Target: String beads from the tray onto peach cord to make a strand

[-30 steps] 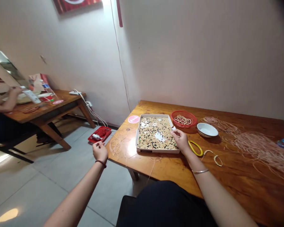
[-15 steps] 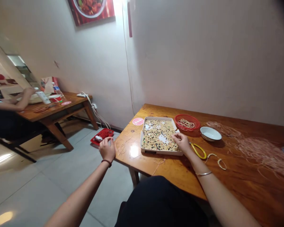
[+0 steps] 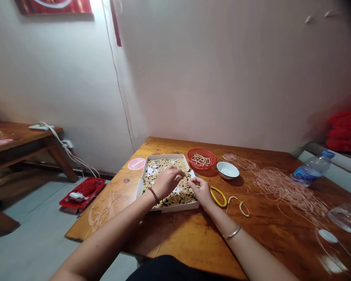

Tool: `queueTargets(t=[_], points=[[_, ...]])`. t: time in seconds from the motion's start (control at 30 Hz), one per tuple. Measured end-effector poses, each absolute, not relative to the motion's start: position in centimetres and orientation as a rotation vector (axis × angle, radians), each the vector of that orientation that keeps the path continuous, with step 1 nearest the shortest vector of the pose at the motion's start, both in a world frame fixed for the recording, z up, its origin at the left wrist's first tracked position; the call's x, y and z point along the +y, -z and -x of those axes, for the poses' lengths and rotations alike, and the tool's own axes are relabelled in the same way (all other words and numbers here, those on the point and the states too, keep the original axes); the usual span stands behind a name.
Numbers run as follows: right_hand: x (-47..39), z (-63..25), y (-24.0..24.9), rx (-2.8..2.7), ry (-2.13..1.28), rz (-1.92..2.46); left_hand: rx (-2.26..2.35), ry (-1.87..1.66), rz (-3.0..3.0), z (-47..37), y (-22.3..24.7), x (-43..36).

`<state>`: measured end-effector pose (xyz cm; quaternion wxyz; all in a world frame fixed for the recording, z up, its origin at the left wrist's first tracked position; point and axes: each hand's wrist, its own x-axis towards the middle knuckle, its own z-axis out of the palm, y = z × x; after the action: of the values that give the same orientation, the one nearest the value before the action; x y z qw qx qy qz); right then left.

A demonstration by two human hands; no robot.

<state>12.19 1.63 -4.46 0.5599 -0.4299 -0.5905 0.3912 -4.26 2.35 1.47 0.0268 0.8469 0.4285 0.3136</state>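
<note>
Lining the white tray (image 3: 181, 207), beads (image 3: 179, 199) look cream and black.

Light: bright glare upper left — wall (image 3: 222, 86) dims rightward | Shadows: soft, on table (image 3: 190, 238) | Lens: top-right corner black — edges stretched, blurred

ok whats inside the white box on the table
Small beads, mostly cream with scattered dark ones, and white patches showing between them. Your left hand and wrist block part of the box, so what lies behind them can't be seen.
</note>
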Motion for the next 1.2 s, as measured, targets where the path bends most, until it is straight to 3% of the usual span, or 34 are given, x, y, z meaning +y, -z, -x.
queueTargets(t=[0.33, 1.2], points=[[1.8, -12.5, 4.7, -1.407, -0.877, 1.012, 1.208, -0.921, -2.539, 5.4, 0.7, 3.4], [1.4, -12.6, 4.7, -1.508, -0.757, 1.142, 1.176, -0.877, -2.597, 5.3, 1.0, 3.3]])
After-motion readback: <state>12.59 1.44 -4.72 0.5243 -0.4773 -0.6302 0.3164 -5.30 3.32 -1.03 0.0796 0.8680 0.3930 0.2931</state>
